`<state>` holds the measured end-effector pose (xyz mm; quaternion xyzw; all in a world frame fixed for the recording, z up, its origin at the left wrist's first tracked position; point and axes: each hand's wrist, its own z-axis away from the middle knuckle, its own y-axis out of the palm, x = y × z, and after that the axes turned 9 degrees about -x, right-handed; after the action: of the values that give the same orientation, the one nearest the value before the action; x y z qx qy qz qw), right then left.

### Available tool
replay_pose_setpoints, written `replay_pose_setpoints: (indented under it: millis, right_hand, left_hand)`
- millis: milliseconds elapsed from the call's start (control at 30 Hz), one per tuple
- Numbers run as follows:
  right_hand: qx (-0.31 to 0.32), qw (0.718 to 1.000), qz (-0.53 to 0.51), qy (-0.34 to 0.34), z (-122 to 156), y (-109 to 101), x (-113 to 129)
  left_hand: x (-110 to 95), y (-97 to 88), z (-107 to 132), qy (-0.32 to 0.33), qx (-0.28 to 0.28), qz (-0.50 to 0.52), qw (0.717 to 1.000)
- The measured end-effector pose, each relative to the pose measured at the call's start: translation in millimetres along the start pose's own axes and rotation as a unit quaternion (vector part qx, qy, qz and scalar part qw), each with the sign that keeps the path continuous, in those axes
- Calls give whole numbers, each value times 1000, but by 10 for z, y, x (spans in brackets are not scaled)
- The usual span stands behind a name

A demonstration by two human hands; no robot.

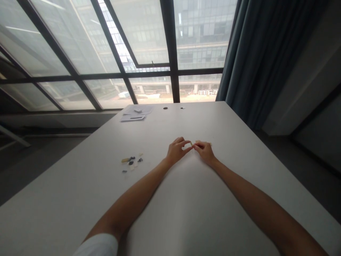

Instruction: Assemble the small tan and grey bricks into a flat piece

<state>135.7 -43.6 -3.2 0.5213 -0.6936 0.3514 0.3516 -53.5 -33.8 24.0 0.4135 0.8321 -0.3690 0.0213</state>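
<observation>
My left hand (176, 150) pinches a small yellowish piece (191, 143) between thumb and forefinger, a little above the white table (170, 199). The fingertips of my right hand (205, 152) are closed together at the lower end of that same piece. Whether they hold a second tiny part cannot be made out. Just behind my right hand a pale beige piece (197, 141) shows in part; the hand hides the rest. Off to the left of my left hand lies a loose group of small parts, among them a yellow block (124, 160) and a dark round piece (130, 163).
Papers (133, 116) with a small white object (137, 111) on top lie at the table's far left. Near the far edge is a dark round spot (165, 108). Windows (149, 35) stand beyond, and a blue curtain (255, 64) hangs at the right.
</observation>
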Motion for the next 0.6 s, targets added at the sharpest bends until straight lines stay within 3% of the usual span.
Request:
replay_pose_setpoints:
  millis: [167,400,600]
  right_hand:
    - [32,998,43,-19,20,-21,20]
    - [65,983,130,-116,-1,-132,48]
    - [92,970,168,-152,-3,-182,18]
  left_hand:
    - [19,-12,39,7,6,11,1000]
    - [126,40,103,-20,31,47,998]
    - [160,62,108,-3,44,73,996]
